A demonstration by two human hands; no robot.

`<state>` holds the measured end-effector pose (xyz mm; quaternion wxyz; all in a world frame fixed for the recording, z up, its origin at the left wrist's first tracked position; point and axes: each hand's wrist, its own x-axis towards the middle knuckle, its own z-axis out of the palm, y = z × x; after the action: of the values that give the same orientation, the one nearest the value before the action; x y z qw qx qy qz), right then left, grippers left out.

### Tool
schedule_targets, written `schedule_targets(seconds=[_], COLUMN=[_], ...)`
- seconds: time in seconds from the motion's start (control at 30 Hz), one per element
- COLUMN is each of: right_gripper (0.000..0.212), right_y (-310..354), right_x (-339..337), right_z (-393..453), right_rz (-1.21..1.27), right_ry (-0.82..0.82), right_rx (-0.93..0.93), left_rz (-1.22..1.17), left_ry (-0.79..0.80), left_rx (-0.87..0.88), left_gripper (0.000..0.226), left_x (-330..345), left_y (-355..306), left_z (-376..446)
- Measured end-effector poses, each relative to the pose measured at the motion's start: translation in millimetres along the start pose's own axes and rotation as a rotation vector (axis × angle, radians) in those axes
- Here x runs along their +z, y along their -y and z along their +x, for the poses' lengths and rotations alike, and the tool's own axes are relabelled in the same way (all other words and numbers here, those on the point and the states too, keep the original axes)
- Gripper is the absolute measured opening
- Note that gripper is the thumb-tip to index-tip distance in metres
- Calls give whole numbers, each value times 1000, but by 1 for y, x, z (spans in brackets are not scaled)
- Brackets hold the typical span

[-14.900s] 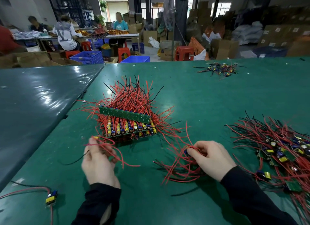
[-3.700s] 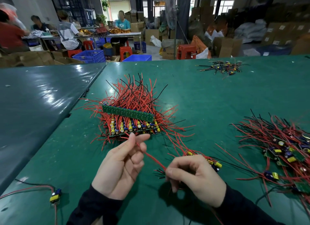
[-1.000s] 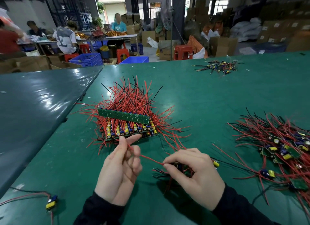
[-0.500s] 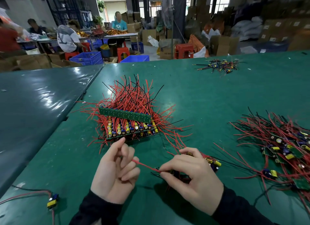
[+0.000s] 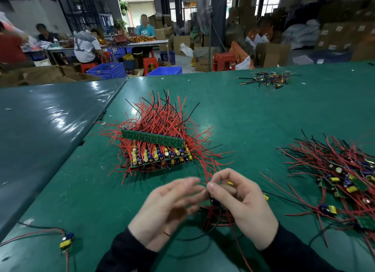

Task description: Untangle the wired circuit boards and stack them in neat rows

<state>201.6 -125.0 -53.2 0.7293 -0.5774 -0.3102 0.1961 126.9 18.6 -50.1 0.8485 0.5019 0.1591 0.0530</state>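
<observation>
Half a second ago the left hand [image 5: 168,208] pinched a red wire stretched toward the right hand; now it has let go and swung up beside the right one, palm turned inward, fingers spread and loosely extended, blurred, holding nothing that can be made out. Meanwhile the right hand [image 5: 241,204] has lifted off the green table [image 5: 253,113] a little and curls its thumb and fingers around a small bundle of wired boards [image 5: 218,207], whose red and black leads hang below the palm and trail onto the table under both wrists; a yellow part peeks out just above its fingertips and another at its far side. Beyond both hands, straight ahead and slightly to the left, sits the stacked boards pile [image 5: 160,153]: green boards lined in rows with yellow and blue components facing the hands, one long green board lying across the top, and red and black wires bristling out behind and to both sides. Well off to the right of the right hand spreads the tangled heap [image 5: 349,182] of boards and red wires, some leads reaching toward that hand. Far ahead and to the right lies a small scatter of wires [image 5: 265,80]. Down to the left of the left hand, near its sleeve, rests a single loose board [image 5: 66,241] with a red and a black lead.
</observation>
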Motion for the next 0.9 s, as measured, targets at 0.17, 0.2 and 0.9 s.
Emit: schedule_targets(seconds=[0.17,0.2,0.9], right_gripper=[11,14,26], right_y=[1,1,2], right_x=[2,3,-13], right_z=[0,0,10], right_rz=[186,189,28], right_ry=[-106,-118,-43], right_rx=[129,132,80], left_rz=[103,92,-554], left_ry=[81,92,-101], left_rx=[-96,-117,10], left_gripper=[55,52,50], left_x=[17,19,-13], left_y=[20,21,-18], left_z=[-4,-4,1])
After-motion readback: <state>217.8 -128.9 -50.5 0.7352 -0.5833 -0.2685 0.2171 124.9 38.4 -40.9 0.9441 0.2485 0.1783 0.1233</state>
